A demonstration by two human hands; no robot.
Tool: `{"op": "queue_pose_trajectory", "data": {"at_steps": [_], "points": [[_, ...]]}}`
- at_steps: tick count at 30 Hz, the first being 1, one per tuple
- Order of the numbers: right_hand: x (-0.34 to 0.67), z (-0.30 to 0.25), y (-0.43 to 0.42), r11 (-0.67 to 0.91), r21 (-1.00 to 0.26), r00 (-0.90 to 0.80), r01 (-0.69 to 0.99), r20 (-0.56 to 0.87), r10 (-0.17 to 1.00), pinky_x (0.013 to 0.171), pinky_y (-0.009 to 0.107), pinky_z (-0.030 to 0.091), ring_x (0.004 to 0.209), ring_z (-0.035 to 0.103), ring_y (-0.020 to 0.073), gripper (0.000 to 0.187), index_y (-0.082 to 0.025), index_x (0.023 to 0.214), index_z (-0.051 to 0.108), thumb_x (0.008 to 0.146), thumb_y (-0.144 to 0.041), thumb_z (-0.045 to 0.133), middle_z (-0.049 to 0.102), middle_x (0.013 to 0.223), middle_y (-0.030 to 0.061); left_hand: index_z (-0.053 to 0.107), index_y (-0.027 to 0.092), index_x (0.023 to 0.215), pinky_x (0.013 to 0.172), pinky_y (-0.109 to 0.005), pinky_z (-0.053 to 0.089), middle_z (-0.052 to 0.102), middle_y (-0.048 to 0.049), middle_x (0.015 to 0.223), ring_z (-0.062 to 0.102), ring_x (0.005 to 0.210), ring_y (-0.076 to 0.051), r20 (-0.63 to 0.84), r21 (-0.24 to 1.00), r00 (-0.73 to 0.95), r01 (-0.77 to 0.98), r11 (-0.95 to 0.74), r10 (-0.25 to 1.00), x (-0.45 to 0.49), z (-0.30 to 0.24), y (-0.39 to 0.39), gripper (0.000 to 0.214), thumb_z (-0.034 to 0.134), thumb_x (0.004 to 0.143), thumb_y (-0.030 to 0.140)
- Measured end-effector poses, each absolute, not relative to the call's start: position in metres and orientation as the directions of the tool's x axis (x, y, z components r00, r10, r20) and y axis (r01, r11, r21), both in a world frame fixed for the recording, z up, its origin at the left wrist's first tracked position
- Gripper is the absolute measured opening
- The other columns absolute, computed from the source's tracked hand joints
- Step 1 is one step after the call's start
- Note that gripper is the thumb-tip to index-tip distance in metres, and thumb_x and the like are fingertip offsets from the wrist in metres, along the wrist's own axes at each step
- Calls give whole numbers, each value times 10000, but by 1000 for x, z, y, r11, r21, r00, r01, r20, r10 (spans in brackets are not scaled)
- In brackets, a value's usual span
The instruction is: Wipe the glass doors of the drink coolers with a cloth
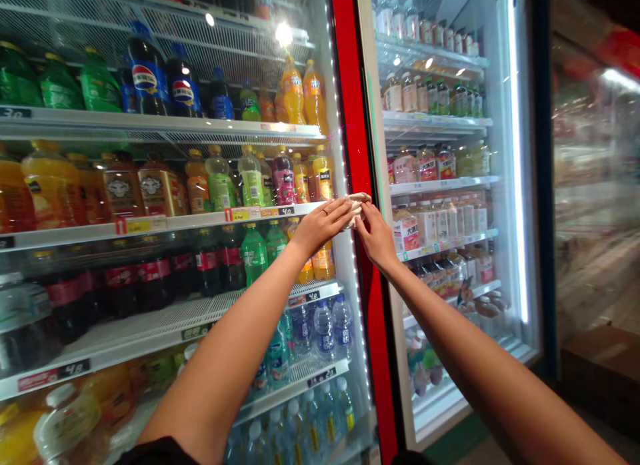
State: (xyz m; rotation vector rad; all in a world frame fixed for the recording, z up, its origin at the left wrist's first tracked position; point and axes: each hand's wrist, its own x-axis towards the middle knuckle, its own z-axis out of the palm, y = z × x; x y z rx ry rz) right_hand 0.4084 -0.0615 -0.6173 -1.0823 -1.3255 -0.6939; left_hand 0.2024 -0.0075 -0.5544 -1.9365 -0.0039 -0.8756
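A pale, crumpled cloth [358,200] is bunched between my two hands, in front of the red door frame [346,72] of a drinks fridge. My left hand [323,224], with a ring on one finger, reaches in from the left, its fingertips closed on the cloth. From the other side, my right hand [376,233] grips the cloth's right edge between thumb and fingers. Parts of the cloth are hidden under the fingers. Whether it presses on the frame or only hangs in front of it I cannot tell.
Behind the left glass door, shelves [165,222] carry rows of soda, juice and water bottles. To the right stands a second lit fridge [440,122] with bottles and cartons. A brown box [603,368] sits at the far right, where the view is blurred.
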Motion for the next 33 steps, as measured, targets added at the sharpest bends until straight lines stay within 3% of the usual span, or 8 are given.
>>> {"op": "queue_pose_trajectory", "data": {"at_steps": [5,10,15,19,24,27,30,33], "points": [[382,-611,-52,383,-240,227,892,971,81,1255,604,445,1453,544,366,743,-233,1633,479,943,-344,732,577,1538,194,544,142,1573,1258,-433,515,655,-125,1563,589,1495,-242,582,-781,708,349,-518,-401,163,-578,-8,492,567,1093,249],[374,-616,-53,425,-178,191,887,982,14,1151,545,533,1282,639,309,316,-281,1238,780,958,-208,652,689,1305,113,549,133,1568,1263,-439,504,620,-119,1600,542,1536,-249,604,-767,701,382,-515,-379,128,-598,-13,497,522,1077,199],[389,-617,-60,401,-113,123,909,992,2,994,468,603,1125,706,280,283,-281,1138,807,927,-175,652,755,1148,77,488,129,1618,1308,-448,438,527,-119,1679,440,1606,-248,564,-766,774,362,-531,-286,101,-609,-11,576,538,1048,200],[397,-599,-49,393,-212,260,895,963,-74,999,451,601,1116,721,259,502,-286,1320,746,895,-88,569,772,1200,79,498,120,1613,1320,-432,408,476,-110,1716,430,1611,-260,547,-767,817,399,-502,-185,95,-612,-13,558,518,1068,236],[408,-606,-36,333,-355,427,874,887,-177,1044,524,594,1108,724,285,398,-268,1136,827,904,-127,534,789,1152,89,492,123,1621,1325,-418,388,455,-109,1730,412,1622,-248,536,-765,834,414,-493,-131,98,-616,-14,541,478,1093,237],[405,-630,-38,262,-348,391,900,911,-133,1163,577,537,1269,689,304,516,-268,1317,783,909,-119,503,773,1325,97,499,134,1617,1326,-406,380,458,-104,1729,405,1625,-232,535,-761,835,409,-503,-129,99,-618,-12,531,456,1093,206],[392,-644,-42,215,-277,283,937,959,2,1306,595,405,1514,532,311,640,-228,1574,595,951,-136,479,622,1591,118,499,140,1618,1326,-403,379,460,-100,1728,397,1629,-224,541,-758,830,410,-507,-138,99,-619,-11,535,457,1087,191],[382,-639,-45,226,-193,173,955,979,106,1370,559,313,1630,388,291,651,-225,1659,477,1009,-196,483,497,1705,102,513,144,1607,1323,-393,382,482,-97,1717,400,1627,-217,547,-756,824,412,-508,-146,100,-620,-10,525,456,1087,188]]}}
